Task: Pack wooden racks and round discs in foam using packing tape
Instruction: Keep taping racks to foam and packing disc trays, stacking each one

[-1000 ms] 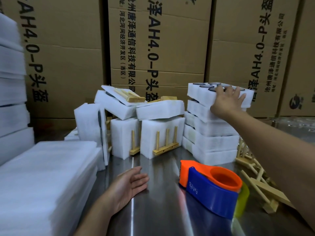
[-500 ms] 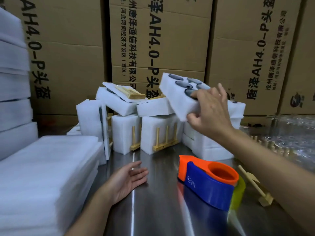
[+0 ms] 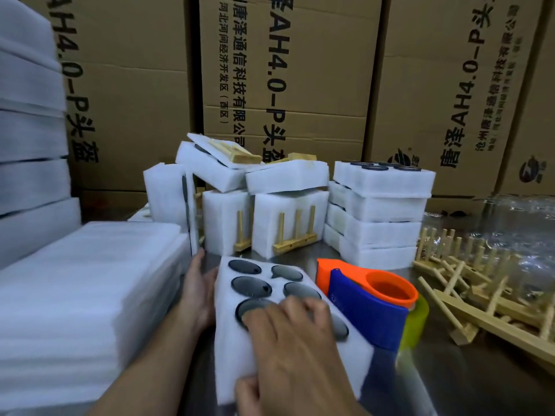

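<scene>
Nearest, the right hand [image 3: 288, 340] lies over the foam block [image 3: 261, 349] with its round discs [image 3: 250, 286], fingers [image 3: 303, 307] curled on its top and thumb on the near edge, grasping it; the left hand [image 3: 196, 292] presses flat and released against its left side. The block sits on the steel surface [image 3: 450, 385], touching the tape dispenser [image 3: 369, 304] on its right. To do this step well, I'd judge the block should be squared flat and discs seated before a wooden rack [image 3: 468, 280] from the right-hand heap is fetched. Flat foam sheets [image 3: 90, 280] lie left; farther off, packed bundles [image 3: 288, 223] and a stack of disc blocks [image 3: 381, 217] stand before cardboard cartons [image 3: 285, 70]
</scene>
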{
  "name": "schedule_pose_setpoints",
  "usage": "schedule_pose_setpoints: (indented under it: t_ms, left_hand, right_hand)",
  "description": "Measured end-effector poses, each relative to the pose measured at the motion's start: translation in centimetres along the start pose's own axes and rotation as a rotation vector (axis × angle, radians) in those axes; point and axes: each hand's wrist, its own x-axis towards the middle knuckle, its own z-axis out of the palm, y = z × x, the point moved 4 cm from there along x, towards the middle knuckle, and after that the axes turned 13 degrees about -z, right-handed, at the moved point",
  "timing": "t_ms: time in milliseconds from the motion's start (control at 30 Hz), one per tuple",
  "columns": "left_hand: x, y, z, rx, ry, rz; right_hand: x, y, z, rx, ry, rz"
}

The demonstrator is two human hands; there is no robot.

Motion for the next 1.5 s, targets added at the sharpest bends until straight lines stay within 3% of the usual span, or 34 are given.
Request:
schedule_pose_setpoints:
  t_ms: [267,500,633,867,1167,1300,1400,1500]
  left_hand:
    - [-1.4,-1.0,1.7,0.171,-0.053,-0.01]
    - [-1.5,0.0,0.7,0.192,0.264,0.172]
    - [-1.6,0.2,0.6,0.278,0.362,0.239]
    - [-1.4,0.7,1.2,0.461,0.418,0.312]
    - [-2.2,1.7,0.1,0.637,0.53,0.509]
    - [-3.4,2.2,3.0,0.9,0.534,0.601]
    - [-3.8,1.6,5.4,1.296,0.492,0.517]
    - [-3.9,-0.3,6.6,1.651,0.468,0.408]
  right_hand:
    - [-1.9,-0.2,1.7,0.161,0.052,-0.021]
    - [-2.1,-0.2,2.3,0.203,-0.087,0.021]
    - [-2.4,-0.4,3.0,0.205,-0.165,0.013]
    - [-2.1,-0.6,3.8,0.083,-0.44,-0.066]
    - [-2.2,-0.4,3.2,0.082,-0.464,-0.058]
    - [-0.8,1.4,1.7,0.324,-0.374,0.018]
    - [0.2,5.6,1.4,0.29,-0.115,0.217]
    - [0.4,9.1,5.3,0.362,-0.417,0.311]
